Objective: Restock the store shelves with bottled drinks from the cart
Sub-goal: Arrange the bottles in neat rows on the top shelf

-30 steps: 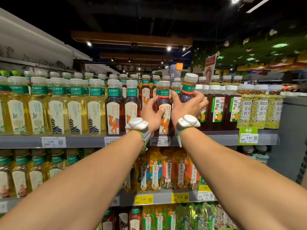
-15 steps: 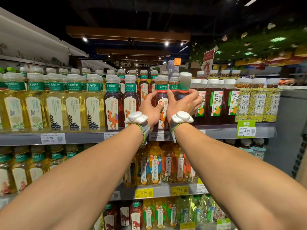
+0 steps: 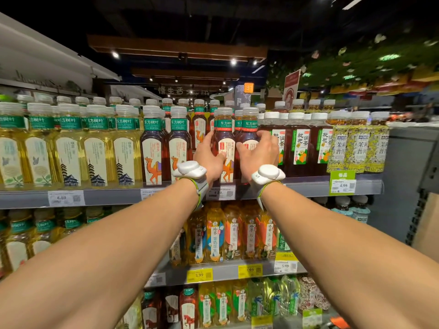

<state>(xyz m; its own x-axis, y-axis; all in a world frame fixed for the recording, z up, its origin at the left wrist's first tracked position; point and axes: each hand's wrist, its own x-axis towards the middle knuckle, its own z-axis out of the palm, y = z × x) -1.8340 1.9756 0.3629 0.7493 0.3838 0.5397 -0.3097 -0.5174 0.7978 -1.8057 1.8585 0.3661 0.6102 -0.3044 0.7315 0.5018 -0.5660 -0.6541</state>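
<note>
Gripping camel-label bottle [image 3: 224, 129] with left hand [image 3: 209, 157], neighbouring dark bottle [image 3: 250, 125] with right hand [image 3: 259, 153], fingers [image 3: 267, 137] curled round each, both upright at top shelf [image 3: 118, 197] front. Risk: crooked shove toppling adjacent rows.

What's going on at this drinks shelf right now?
A person is stocking dark tea bottles on the upper shelf. The left hand grips a camel-label bottle, and the right hand grips the second dark bottle right beside it. Both bottles stand upright in the front row, between the other camel-label bottles on the left and the white-label dark teas on the right. Neither bottle has been let go yet.
</note>
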